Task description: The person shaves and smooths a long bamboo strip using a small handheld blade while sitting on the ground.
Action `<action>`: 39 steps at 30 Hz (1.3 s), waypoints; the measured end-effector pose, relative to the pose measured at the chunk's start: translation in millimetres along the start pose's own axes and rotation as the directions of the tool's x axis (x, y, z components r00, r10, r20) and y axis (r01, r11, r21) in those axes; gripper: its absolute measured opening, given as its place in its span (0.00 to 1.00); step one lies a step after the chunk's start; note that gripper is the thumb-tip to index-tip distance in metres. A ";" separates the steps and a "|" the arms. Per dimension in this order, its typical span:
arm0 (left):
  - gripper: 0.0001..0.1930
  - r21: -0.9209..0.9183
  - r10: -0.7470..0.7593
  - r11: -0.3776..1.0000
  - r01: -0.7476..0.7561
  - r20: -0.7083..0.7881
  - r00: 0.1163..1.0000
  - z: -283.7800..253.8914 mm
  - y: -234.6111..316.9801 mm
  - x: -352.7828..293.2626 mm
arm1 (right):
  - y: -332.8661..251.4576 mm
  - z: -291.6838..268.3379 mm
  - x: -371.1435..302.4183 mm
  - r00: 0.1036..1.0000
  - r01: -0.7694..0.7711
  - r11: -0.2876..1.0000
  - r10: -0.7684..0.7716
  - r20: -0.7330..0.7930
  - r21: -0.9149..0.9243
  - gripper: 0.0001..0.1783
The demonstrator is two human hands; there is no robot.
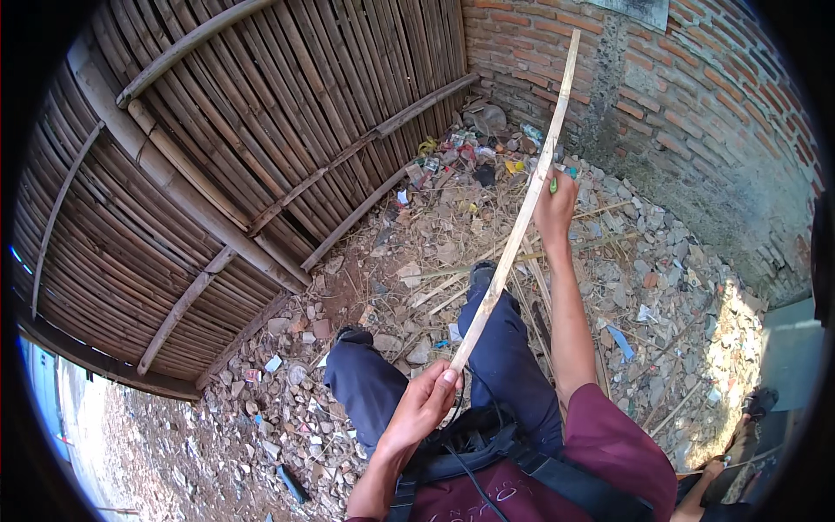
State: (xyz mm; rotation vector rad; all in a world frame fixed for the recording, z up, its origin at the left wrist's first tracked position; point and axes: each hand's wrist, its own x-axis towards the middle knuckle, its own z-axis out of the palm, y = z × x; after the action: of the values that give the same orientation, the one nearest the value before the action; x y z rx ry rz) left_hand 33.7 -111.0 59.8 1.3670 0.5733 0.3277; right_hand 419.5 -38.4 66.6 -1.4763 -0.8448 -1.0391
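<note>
A long pale bamboo strip (522, 217) slants up and away from my lap toward the brick wall. Its near end is pinched between the thumb and fingers of my left hand (426, 404), in front of my belly. Farther along, my right hand (557, 204) reaches out with its fingers closed, right beside the strip's far half. A small green-handled tool (553, 185) shows at those fingers; its working end is hidden behind the strip and hand, so its kind cannot be told. My bent knees are on either side below the strip.
A bamboo-slat wall (287, 113) stands on the left, a curved brick wall (670, 130) at the back right. Stones, litter and loose bamboo pieces (444, 291) cover the ground. At the lower right, another person's hand (713, 470) and foot (761, 402) show.
</note>
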 end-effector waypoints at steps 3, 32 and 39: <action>0.16 -0.090 -0.041 0.995 0.035 -0.067 0.997 -12.1 4.8 -2.5 | -18.7 -17.5 -13.5 0.813 -0.390 0.891 0.214 0.541 0.233 0.12; 0.22 0.259 -0.035 0.964 0.053 -0.073 0.997 -11.0 12.0 -11.1 | -54.4 -43.1 -34.3 0.879 -0.141 0.978 0.051 0.473 0.157 0.09; 0.21 0.219 -0.020 0.974 0.057 -0.168 0.986 -17.7 12.7 -15.6 | -61.5 -59.0 -38.6 0.807 -0.236 0.909 -0.012 0.590 0.342 0.04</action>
State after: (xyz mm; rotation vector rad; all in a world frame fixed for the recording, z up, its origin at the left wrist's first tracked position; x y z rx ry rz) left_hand 12.4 -102.4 73.5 1.5515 0.7919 0.3548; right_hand 339.7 -85.8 54.6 -1.4711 -1.2964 -0.2647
